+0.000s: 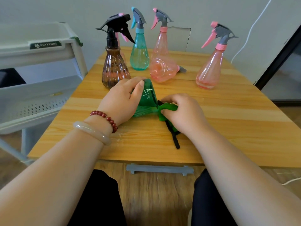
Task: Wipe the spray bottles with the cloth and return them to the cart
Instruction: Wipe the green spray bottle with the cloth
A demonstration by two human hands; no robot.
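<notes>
Wooden table point(228, 119) before me, white cart point(48, 46) at left. My left hand point(120, 101) grips green spray bottle point(149, 97) lying on side mid-table; my right hand point(184, 113) pinches green cloth point(169, 107) round its neck. Brown bottle point(114, 69), teal bottle point(139, 53), three pink bottles point(210, 69) behind.

Green bottle point(147, 95) on side, cloth point(168, 107) at its neck; brown bottle point(114, 69), teal bottle point(139, 53), rear pink bottle point(161, 44), right pink bottle point(210, 69) upright; third pink bottle point(162, 70) toppled; cart point(48, 53) left
</notes>
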